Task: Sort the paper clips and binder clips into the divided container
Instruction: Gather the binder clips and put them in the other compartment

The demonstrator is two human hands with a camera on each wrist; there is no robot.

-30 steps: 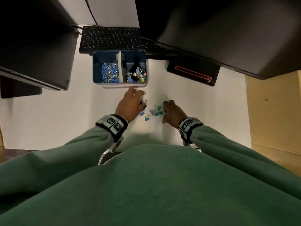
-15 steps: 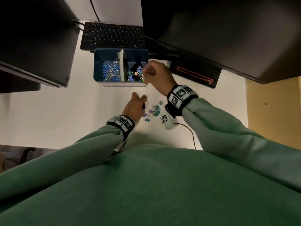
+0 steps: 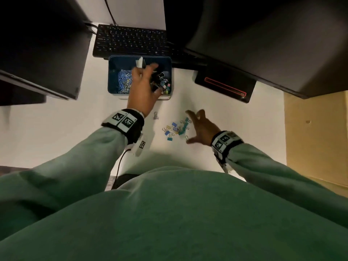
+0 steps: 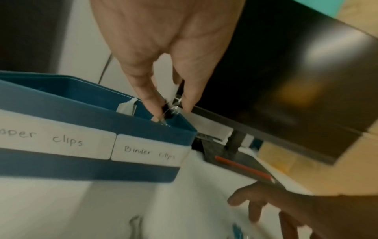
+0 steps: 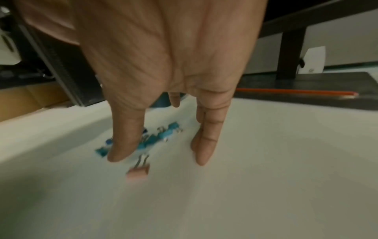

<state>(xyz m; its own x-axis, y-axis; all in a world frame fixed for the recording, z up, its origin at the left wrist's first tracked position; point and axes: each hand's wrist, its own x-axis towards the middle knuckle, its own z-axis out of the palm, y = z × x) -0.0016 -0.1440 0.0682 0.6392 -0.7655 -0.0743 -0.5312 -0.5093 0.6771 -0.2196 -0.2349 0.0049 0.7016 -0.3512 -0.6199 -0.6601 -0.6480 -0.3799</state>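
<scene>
Your left hand point(image 4: 163, 48) pinches a black binder clip point(image 4: 168, 110) over the blue box point(image 4: 81, 103). Your right hand point(image 3: 202, 127) has its fingers spread above the little clips point(image 3: 176, 129).

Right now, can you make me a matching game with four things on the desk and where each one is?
Things:
1. left hand
2. right hand
3. paper clips
4. loose binder clips

Places:
A. lying in a small pile on the white desk
B. in the left compartment of the blue container
C. over the right compartment, pinching a black binder clip
D. fingers spread, just right of the pile on the desk

Pairs: 1-C, 2-D, 3-B, 4-A
</scene>
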